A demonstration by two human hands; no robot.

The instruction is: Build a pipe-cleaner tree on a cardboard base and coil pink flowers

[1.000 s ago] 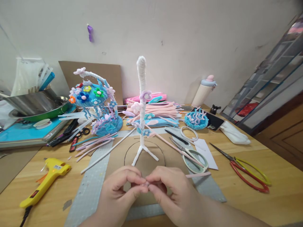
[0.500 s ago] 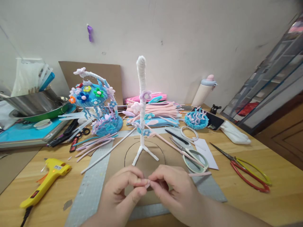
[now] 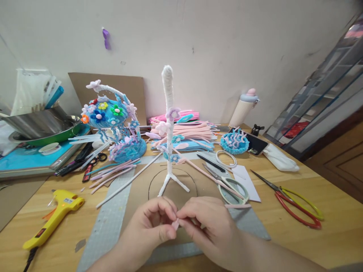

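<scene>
Take your hands as the middle of the clock, with 12 straight in front of you. Your left hand (image 3: 149, 228) has thumb and forefinger bent to a narrow gap, and in this gap is a small pink piece (image 3: 175, 224). Your right hand (image 3: 211, 226) pinches at the same piece, its fingertips nearly meeting those of the left. How much of the piece is hidden by the fingers, I cannot tell.

The piece is above the brown cardboard (image 3: 144, 179), which lies on a grey mat (image 3: 109, 215). At 12 o'clock, just beyond your hands, a white stem (image 3: 168, 90) stands upright, with 2 legs visible and small flowers (image 3: 162, 128) on its middle part. Behind it, at 12 too, lie bundles of pink and blue fuzzy sticks (image 3: 195, 131). The yellow glue gun (image 3: 53, 217) rests near 9 o'clock, the red-and-yellow scissors (image 3: 279, 190) near 3, and the flowered blue ornament (image 3: 109, 113) stands at 11.
</scene>
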